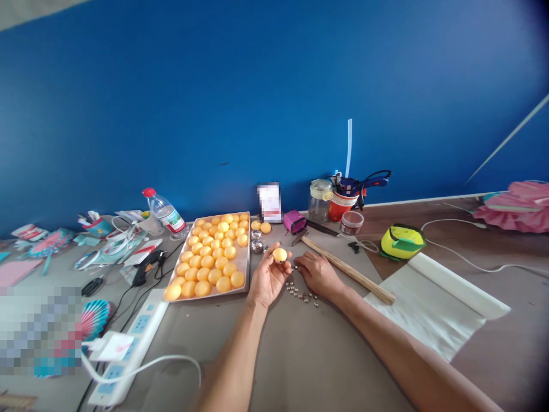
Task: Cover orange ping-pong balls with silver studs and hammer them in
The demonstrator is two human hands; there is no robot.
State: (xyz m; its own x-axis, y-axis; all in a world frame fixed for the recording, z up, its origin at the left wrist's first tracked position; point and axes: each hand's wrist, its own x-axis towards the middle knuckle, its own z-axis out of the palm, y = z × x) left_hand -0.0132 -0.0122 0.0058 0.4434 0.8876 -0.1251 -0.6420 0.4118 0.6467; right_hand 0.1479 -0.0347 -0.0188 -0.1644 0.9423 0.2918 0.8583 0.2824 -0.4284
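Note:
My left hand (266, 280) is raised a little above the table, and its fingertips pinch an orange ball (280, 254). My right hand (316, 273) rests palm down on the table just to the right, fingers curled toward a scatter of several small metal beads (301, 293). I cannot make out whether its fingertips hold one. Left of my hands lies a tray (244, 269) packed with several rows of the same orange balls. Two more orange balls (261, 226) and two shiny silver balls (257, 246) lie behind the tray's right corner.
A long wooden stick (349, 271) and white rolled paper (433, 306) lie to the right, with a yellow-green device (401, 241) behind. A jar (319, 200), red cup with tools (342, 204), water bottle (166, 213), glue gun (146, 268) and power strip (128, 349) crowd the back and left.

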